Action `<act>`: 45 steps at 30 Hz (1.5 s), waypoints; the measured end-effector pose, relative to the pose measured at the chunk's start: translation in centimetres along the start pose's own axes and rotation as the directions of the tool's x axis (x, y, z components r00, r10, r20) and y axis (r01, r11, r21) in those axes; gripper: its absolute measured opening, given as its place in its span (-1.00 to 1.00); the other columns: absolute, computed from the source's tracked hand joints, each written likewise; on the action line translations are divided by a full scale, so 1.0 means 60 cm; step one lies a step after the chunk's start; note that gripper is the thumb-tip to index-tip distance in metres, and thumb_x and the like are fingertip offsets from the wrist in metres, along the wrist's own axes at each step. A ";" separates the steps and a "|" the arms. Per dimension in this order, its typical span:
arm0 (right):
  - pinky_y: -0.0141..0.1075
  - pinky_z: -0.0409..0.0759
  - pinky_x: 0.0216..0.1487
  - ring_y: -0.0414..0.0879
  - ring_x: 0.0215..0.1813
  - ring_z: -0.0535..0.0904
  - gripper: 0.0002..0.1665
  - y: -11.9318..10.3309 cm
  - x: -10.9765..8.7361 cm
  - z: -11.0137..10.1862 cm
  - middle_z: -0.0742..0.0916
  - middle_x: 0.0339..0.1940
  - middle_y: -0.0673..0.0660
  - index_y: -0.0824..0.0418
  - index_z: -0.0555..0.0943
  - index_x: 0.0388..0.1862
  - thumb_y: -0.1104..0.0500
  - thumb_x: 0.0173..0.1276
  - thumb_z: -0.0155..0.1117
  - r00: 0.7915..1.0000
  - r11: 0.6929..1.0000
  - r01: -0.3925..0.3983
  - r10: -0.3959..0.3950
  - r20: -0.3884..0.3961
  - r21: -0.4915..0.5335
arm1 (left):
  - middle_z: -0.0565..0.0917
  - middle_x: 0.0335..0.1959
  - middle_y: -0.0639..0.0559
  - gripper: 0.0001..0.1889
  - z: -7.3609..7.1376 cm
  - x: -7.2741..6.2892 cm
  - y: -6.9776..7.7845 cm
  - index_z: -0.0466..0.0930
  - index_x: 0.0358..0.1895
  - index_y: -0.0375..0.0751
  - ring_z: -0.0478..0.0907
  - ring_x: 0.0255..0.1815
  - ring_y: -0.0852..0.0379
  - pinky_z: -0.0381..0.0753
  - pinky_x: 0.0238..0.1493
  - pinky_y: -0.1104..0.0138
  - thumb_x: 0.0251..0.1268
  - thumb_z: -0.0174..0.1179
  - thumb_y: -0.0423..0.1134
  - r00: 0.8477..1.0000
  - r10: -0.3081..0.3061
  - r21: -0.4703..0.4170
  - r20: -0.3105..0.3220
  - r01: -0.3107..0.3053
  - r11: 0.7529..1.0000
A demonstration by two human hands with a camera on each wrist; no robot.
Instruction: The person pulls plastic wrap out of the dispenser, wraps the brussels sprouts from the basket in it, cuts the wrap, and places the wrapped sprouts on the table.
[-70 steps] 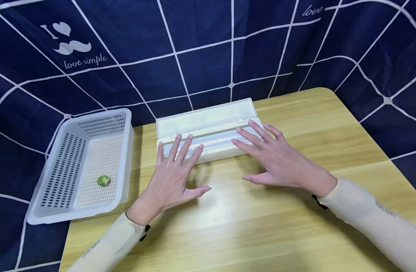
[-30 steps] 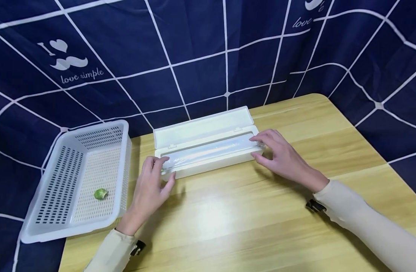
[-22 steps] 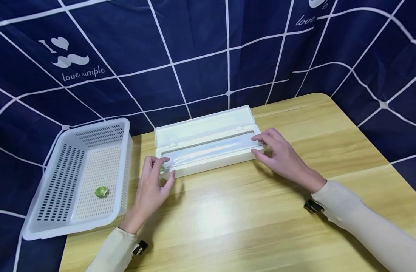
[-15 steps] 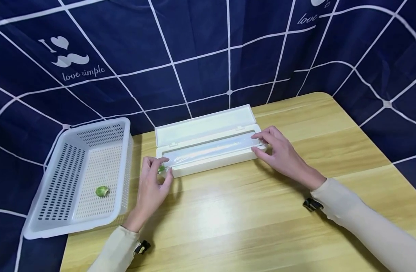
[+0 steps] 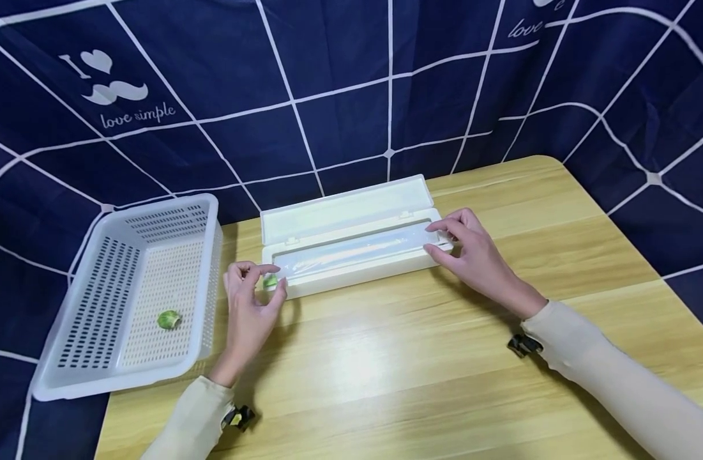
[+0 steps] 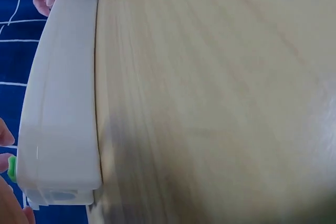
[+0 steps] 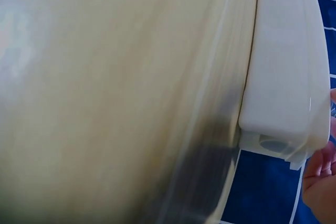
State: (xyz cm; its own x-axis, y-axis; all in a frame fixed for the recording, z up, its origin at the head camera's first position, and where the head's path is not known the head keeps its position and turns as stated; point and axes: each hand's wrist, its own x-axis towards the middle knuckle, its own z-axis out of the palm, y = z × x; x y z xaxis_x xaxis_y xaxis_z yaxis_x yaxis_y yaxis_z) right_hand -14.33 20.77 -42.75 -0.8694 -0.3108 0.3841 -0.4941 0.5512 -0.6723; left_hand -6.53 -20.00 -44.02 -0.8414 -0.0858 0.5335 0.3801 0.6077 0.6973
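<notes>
A long white cling film dispenser (image 5: 351, 275) lies on the table with its lid (image 5: 348, 204) raised toward the cloth. Shiny clear film (image 5: 351, 249) stretches along its opening. At the left end, my left hand (image 5: 250, 313) curls its thumb and index finger over the front edge, beside a small green slider (image 5: 270, 281). My right hand (image 5: 480, 259) holds the right end likewise, thumb in front and index finger above. Whether either fingertip pair has the film's edge is too small to tell. The left wrist view shows the dispenser's front wall (image 6: 63, 87) and the green slider (image 6: 11, 169).
A white slotted basket (image 5: 210, 287) stands at the left, overhanging the table edge. One Brussels sprout (image 5: 168, 319) sits inside it. The wooden table (image 5: 385, 370) extends in front of the dispenser and to its right. Dark blue gridded cloth (image 5: 340, 76) hangs behind.
Both hands, earlier spread above the dispenser, came to its two ends with fingers curled. Since then the left hand has shifted slightly left, showing more of the green slider. The head view tilted a little.
</notes>
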 end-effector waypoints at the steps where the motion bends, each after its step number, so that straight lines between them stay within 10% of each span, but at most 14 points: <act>1: -0.34 0.37 -0.18 -0.05 -0.08 0.41 -0.64 0.000 0.000 0.000 0.50 -0.07 0.18 0.24 0.74 0.15 0.30 0.41 0.58 1.000 1.000 -0.007 0.007 0.003 0.003 | 0.39 -0.13 -0.29 -0.76 0.000 -0.001 -0.001 0.78 -0.05 -0.26 0.26 0.02 -0.12 0.17 0.10 0.15 0.22 0.46 -0.47 1.000 -0.019 -0.002 0.006 0.019 1.000; 15: -0.31 0.32 -0.21 -0.06 -0.12 0.36 -0.65 -0.002 0.004 -0.004 0.46 -0.09 0.17 0.26 0.70 0.12 0.22 0.43 0.57 0.997 0.996 -0.082 0.082 0.007 -0.040 | 0.37 -0.21 -0.20 -0.71 0.004 -0.003 0.001 0.63 0.06 -0.37 0.32 -0.30 0.06 0.32 -0.29 0.41 0.32 0.41 -0.45 0.980 -0.189 0.004 0.055 0.189 0.982; 45: -0.36 0.46 -0.15 -0.11 -0.17 0.49 -0.88 0.002 0.015 -0.004 0.62 -0.17 0.06 0.15 0.83 -0.10 0.34 0.50 0.50 0.999 1.000 -0.019 0.019 -0.049 -0.006 | 0.39 -0.20 -0.16 -0.76 -0.003 0.002 -0.002 0.70 0.03 -0.29 0.35 -0.32 0.04 0.35 -0.31 0.43 0.34 0.42 -0.42 0.978 -0.169 -0.009 0.122 0.171 0.985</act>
State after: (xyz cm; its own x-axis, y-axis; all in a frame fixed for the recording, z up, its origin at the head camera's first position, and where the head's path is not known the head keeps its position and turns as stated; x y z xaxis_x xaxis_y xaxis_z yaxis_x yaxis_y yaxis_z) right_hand -15.15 20.75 -42.36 -0.8774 -0.2623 0.4017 -0.4773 0.5616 -0.6758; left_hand -6.62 -20.21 -43.94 -0.9340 -0.0903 0.3457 0.2339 0.5768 0.7827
